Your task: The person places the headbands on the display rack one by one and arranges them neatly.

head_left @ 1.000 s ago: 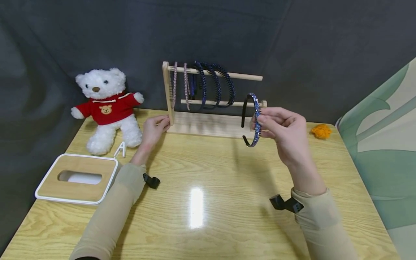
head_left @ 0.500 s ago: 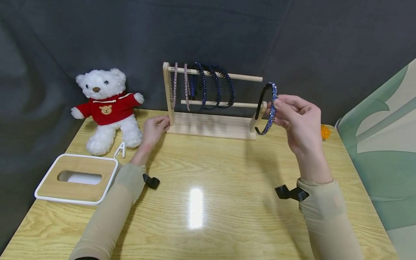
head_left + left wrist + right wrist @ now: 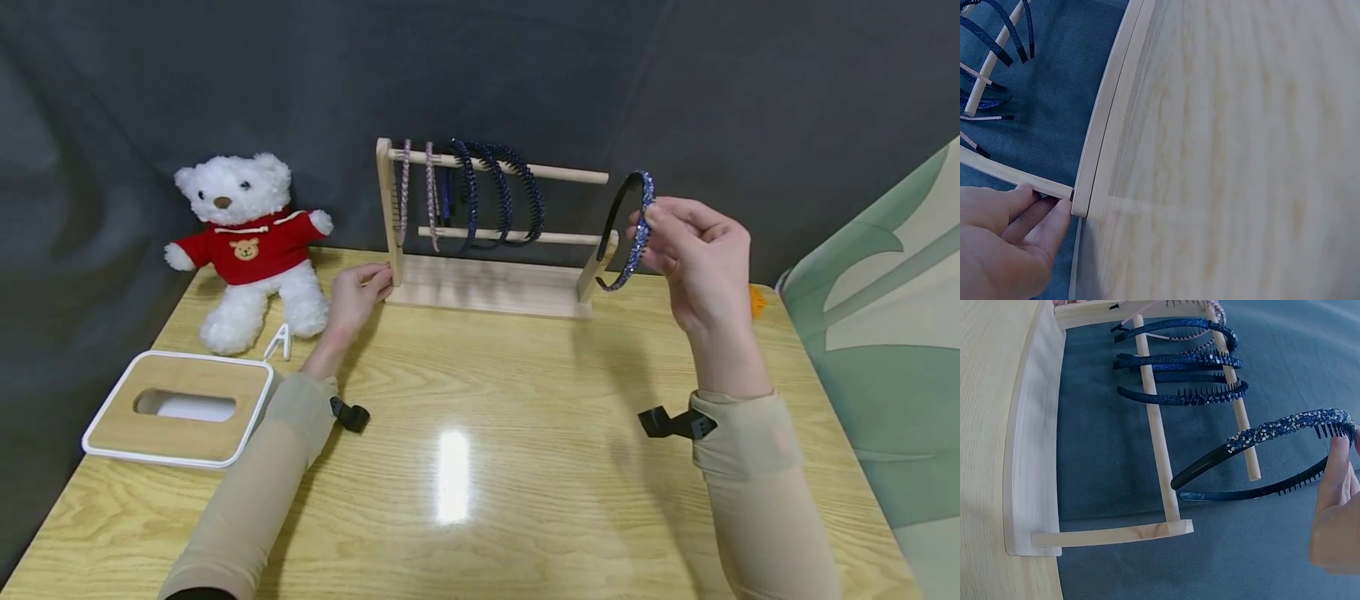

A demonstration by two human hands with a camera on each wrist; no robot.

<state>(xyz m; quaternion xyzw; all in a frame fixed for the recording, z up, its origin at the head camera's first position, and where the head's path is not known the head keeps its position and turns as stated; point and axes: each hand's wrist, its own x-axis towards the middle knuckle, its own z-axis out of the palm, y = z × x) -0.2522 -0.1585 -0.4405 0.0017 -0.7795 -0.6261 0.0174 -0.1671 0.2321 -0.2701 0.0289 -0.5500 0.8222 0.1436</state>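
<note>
My right hand [image 3: 708, 267] pinches a glittery blue headband [image 3: 639, 237] between thumb and fingers. The headband is upright, just right of the free end of the rack's top rod, and its toothed inner side shows in the right wrist view. My left hand [image 3: 356, 300] grips the foot of the left upright of a wooden headband rack [image 3: 487, 292]. In the left wrist view its thumb and fingers lie on either side of that upright [image 3: 1041, 185]. Two pink headbands [image 3: 430, 187] and several dark blue headbands [image 3: 504, 200] hang on the top rod.
A white teddy bear [image 3: 243, 250] in a red sweater sits at the back left. Before it are a tissue box [image 3: 180, 408] with a wooden lid and a white letter A [image 3: 279, 342]. An orange item [image 3: 757, 302] lies behind my right hand, partly hidden.
My right hand has moved up, back and to the right with the glittery blue headband, away from in front of the rack's right end. The left hand stays put.
</note>
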